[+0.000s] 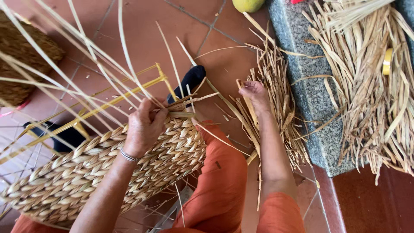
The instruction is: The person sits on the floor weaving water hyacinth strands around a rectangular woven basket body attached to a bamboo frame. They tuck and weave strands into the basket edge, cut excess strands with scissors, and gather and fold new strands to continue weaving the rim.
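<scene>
Basket [129, 168], half woven and lying across the lap, looks light and stiff. Left hand [144, 125] clamps its far rim where loose strands [86, 56] sprout; right hand [255, 92] pinches a dry, brittle straw [248, 101] from the bundle [276, 95] right of it, best gripped near its end.

A grey speckled stone ledge [304, 82] runs down the right side, with a heap of dried straw [375, 86] on it and a yellow roll, perhaps tape [387, 61], tucked among the stalks. A yellow-green fruit [248, 4] sits on the terracotta tile floor [142, 39] at the top edge, and a dark brown woven mass [21, 64] lies far left.
</scene>
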A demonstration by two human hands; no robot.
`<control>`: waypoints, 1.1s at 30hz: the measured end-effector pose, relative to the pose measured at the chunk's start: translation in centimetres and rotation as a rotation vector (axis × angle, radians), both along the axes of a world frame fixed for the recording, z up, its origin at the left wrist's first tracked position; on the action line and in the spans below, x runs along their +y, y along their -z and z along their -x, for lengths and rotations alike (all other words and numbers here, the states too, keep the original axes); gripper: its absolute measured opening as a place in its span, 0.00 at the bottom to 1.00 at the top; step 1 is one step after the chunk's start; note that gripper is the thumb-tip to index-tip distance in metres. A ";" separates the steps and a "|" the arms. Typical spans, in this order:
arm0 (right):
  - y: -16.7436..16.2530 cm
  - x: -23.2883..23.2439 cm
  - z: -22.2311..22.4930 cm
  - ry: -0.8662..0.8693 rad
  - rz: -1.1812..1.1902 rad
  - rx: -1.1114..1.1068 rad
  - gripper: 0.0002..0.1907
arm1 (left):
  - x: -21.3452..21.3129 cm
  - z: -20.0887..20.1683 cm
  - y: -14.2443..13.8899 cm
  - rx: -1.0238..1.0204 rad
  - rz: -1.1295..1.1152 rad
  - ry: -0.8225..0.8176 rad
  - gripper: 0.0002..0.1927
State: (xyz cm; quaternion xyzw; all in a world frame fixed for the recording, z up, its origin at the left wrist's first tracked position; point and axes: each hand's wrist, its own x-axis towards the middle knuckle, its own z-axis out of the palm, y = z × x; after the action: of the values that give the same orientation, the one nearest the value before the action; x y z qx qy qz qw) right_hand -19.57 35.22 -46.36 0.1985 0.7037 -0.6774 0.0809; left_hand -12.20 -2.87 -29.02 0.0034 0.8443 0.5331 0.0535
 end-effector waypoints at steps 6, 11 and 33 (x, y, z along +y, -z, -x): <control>-9.8 -5.0 1.2 -0.214 -0.081 0.266 0.06 | 0.0 0.2 0.7 0.384 0.280 -0.037 0.09; -16.5 -12.0 -0.2 -0.570 -0.327 0.756 0.06 | -0.2 0.4 1.9 0.322 0.290 -0.034 0.06; -14.4 -20.0 -0.4 -0.825 -0.905 0.898 0.11 | -0.3 0.0 3.5 0.571 0.344 0.052 0.10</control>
State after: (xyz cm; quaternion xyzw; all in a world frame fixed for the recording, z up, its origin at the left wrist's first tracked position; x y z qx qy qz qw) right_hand -19.20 15.19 -31.97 -0.3617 0.8955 -0.2534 -0.0558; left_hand -12.16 -3.16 -32.56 0.1649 0.9025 0.3589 -0.1719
